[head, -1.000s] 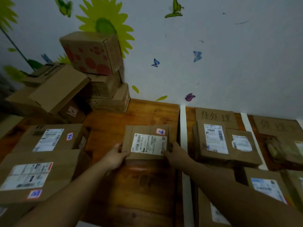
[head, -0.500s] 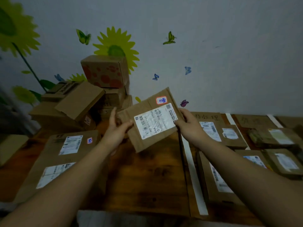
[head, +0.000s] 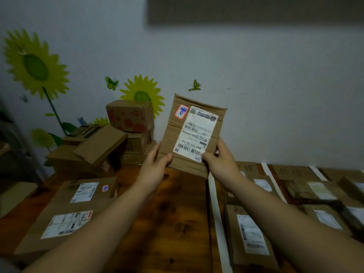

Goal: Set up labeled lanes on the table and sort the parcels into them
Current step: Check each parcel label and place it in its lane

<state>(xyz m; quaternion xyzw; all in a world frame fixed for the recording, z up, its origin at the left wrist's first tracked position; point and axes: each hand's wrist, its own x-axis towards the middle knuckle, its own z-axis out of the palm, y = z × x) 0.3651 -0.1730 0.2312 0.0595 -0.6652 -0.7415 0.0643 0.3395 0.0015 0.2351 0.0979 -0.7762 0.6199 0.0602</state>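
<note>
Both hands hold one flat brown parcel (head: 194,134) up in the air, above the far end of the long white tape strip (head: 215,209) that runs across the wooden tabletop (head: 177,223). The parcel stands nearly upright, tilted a little, and touches nothing else. The left hand (head: 155,166) grips its lower left edge: the thumb lies on the front and the fingers (head: 156,149) curl round the back. The right hand (head: 220,160) grips the lower right edge in the same way, its thumb on the corner of the white shipping label (head: 197,131). That label faces the camera, turned on end. A small red-bordered sticker (head: 181,111) with blue writing sits beside it near the top. Left of the tape strip, two large flat boxes (head: 78,209) with labels lie on the tabletop. Beyond them a pile of cartons (head: 110,146) leans against the wall, topped by a red-spotted box (head: 130,117). Right of the tape strip lies a labelled parcel (head: 250,235). Farther right, past a second tape strip (head: 273,182), lie more parcels, too blurred to read.
</note>
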